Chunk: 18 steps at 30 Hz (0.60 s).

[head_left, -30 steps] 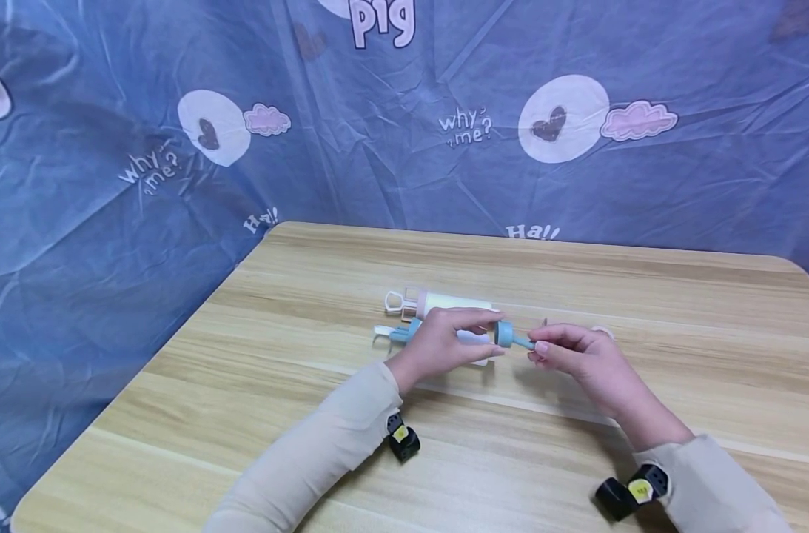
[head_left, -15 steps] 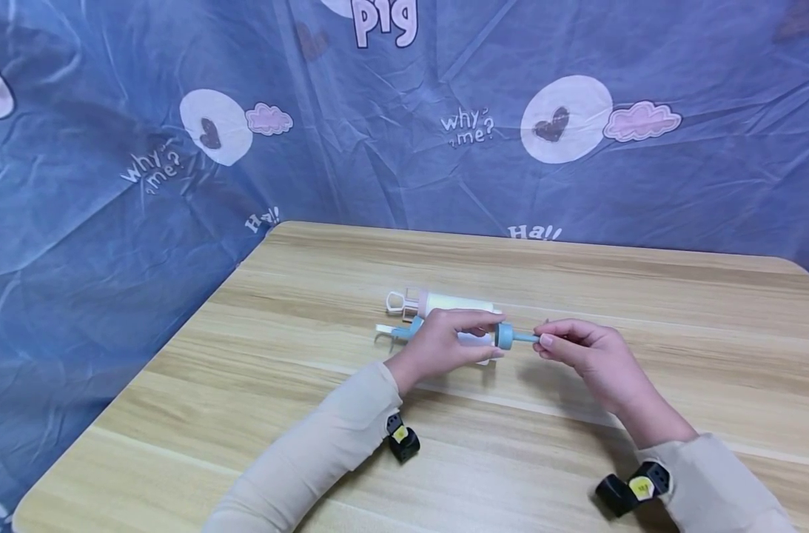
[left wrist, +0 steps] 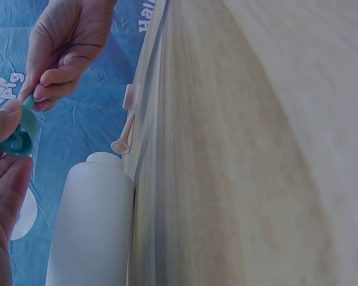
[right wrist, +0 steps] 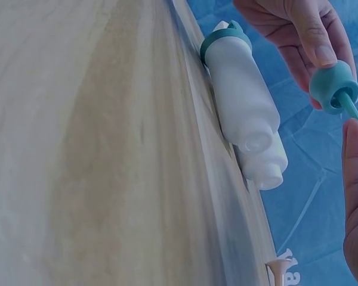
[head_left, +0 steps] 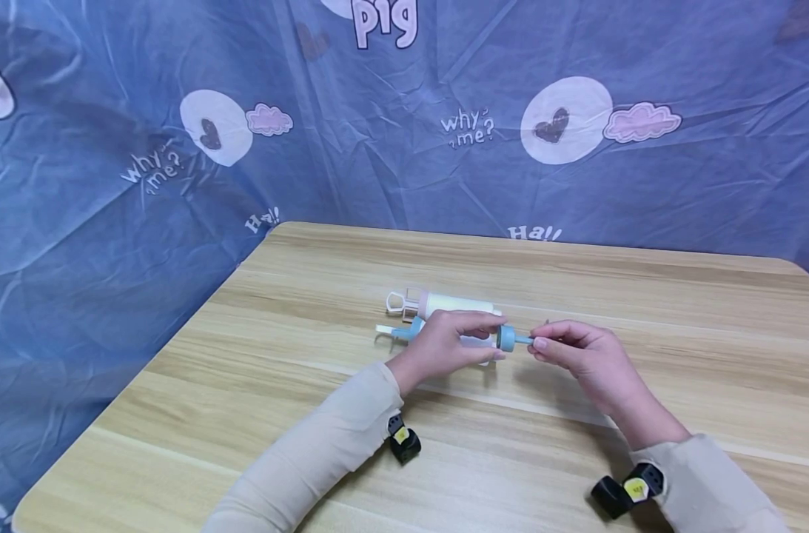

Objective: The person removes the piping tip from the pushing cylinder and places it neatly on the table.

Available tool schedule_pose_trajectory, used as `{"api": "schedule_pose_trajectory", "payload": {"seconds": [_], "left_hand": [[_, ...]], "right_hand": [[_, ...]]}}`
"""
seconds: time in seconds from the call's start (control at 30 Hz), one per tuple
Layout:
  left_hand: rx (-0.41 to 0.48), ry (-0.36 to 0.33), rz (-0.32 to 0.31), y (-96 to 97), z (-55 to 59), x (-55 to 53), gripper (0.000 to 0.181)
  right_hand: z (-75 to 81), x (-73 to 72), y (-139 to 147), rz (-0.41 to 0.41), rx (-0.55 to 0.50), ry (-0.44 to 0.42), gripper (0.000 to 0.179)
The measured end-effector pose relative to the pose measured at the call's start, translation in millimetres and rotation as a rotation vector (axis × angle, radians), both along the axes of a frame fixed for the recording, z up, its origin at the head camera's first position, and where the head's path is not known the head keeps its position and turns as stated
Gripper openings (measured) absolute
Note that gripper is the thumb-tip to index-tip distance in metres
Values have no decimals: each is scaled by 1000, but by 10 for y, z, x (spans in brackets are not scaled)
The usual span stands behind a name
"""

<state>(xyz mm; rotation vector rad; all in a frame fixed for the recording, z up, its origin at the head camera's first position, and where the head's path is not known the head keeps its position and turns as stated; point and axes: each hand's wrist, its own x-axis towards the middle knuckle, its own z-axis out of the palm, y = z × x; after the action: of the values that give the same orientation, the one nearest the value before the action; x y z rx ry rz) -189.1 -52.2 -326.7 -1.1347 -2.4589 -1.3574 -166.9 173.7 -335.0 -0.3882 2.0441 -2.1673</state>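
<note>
My left hand [head_left: 447, 340] pinches a small teal cap [head_left: 506, 339] by its rim, thumb on one side and fingers on the other. From the cap's right end sticks a thin teal stem [head_left: 523, 340]. The fingertips of my right hand [head_left: 587, 363] pinch that stem. In the right wrist view, the stem [right wrist: 349, 106] enters a round opening in the cap [right wrist: 334, 86]. Beneath my left hand a white bottle with a teal lid [right wrist: 225, 39] lies on its side, its narrow neck [right wrist: 256, 136] bare. My left hand partly covers it in the head view.
A second white bottle [head_left: 460, 303] with a pink collar lies behind the first, a white loop handle [head_left: 394, 302] at its left end. A pale pink stem piece [left wrist: 124, 136] and a small round pink piece [left wrist: 129, 96] rest on the wooden table [head_left: 324, 281].
The stem swung from slanting downward to nearly level. My right hand drew slightly right, then came back left toward the cap, and less stem shows. My left hand stayed almost still.
</note>
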Motion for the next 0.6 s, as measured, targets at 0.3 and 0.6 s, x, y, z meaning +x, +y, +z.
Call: {"api": "schedule_pose_trajectory", "payload": {"seconds": [0.3,0.6], "left_hand": [[-2,17,-6,15,-20,0,44],[24,-24,-47,22,-23,11,45]], "right_hand": [[9,18,-60,-5,52,7,14],[6,18,-87,16,6,13,19]]}}
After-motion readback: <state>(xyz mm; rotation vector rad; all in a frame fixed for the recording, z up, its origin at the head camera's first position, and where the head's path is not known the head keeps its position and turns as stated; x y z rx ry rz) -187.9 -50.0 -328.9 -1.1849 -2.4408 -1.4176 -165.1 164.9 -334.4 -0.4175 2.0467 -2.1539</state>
